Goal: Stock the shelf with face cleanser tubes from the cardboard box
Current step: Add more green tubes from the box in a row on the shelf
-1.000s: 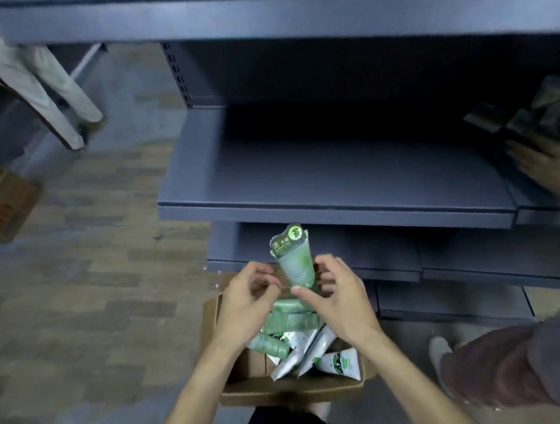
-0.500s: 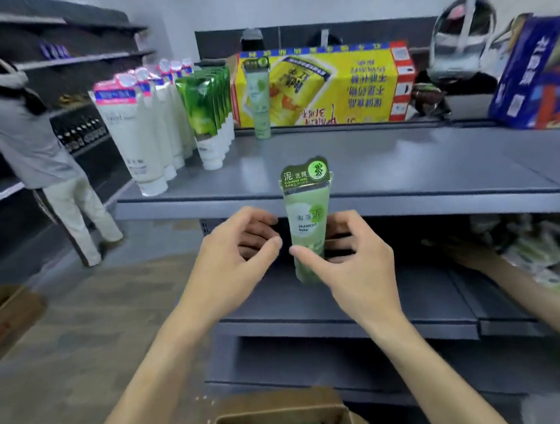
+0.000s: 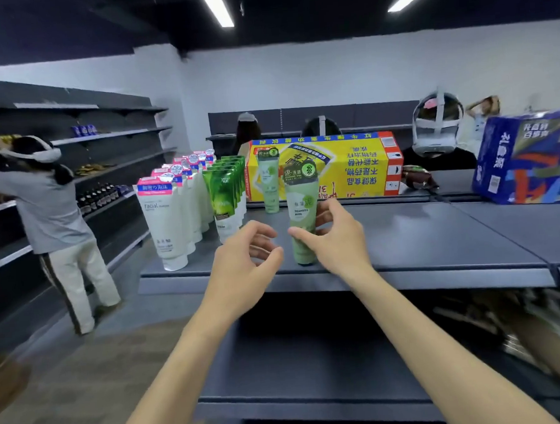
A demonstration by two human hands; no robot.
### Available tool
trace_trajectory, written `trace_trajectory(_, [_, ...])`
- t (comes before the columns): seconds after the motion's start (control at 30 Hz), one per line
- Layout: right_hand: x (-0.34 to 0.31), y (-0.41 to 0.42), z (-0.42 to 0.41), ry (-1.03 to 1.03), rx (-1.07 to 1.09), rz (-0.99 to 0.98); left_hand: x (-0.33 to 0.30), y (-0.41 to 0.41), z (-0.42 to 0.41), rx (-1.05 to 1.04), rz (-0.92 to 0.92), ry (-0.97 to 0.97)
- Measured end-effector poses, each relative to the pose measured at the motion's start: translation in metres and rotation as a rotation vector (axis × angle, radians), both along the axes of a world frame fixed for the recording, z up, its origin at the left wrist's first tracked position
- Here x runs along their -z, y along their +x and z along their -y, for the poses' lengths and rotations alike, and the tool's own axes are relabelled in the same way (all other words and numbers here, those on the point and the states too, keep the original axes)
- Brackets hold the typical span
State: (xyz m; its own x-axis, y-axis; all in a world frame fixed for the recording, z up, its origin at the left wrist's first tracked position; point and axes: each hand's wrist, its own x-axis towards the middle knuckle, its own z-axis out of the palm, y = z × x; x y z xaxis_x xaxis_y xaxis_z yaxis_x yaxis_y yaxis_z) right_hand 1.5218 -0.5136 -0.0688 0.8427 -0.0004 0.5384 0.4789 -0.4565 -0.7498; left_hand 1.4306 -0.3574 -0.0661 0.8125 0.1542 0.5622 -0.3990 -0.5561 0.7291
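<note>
- Change: 0.5 s ago both hands held the green tube (image 3: 301,210) up in the air in front of the shelf (image 3: 437,235). Now its cap end is at the shelf's front edge, mid frame.
- Right hand (image 3: 336,238) still pinches it, thumb in front & fingers behind.
- Left hand (image 3: 242,253) has let go; fingers loosely curled, holding nothing, just beside the tube.
- Means: I think this tube is nearly stocked, just needs letting go.
- Cardboard box: seen at bottom 0.5 s ago, now out of frame, so can't tell what's left in it.
- One more same tube (image 3: 269,183) stands further back, by the yellow carton (image 3: 351,165).
</note>
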Motion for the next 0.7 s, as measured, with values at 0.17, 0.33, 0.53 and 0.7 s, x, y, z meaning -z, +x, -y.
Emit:
trace_trajectory(0.17, [0.007, 0.017, -0.014, -0.008, 0.038, -0.015, -0.004, 0.016, -0.007, -0.032, -0.002, 0.001])
trace_trajectory(0.33, [0.008, 0.018, -0.011, -0.028, 0.032, -0.065, -0.012, 0.031, -0.009, -0.019, -0.002, 0.023])
trace_trajectory(0.53, [0.009, 0.028, 0.004, 0.000, -0.102, -0.109, -0.008, 0.047, -0.014, -0.009, -0.008, 0.062])
trace_trajectory(0.7, [0.008, 0.041, -0.005, -0.028, -0.132, -0.102, -0.007, 0.064, -0.020, -0.053, 0.012, 0.105])
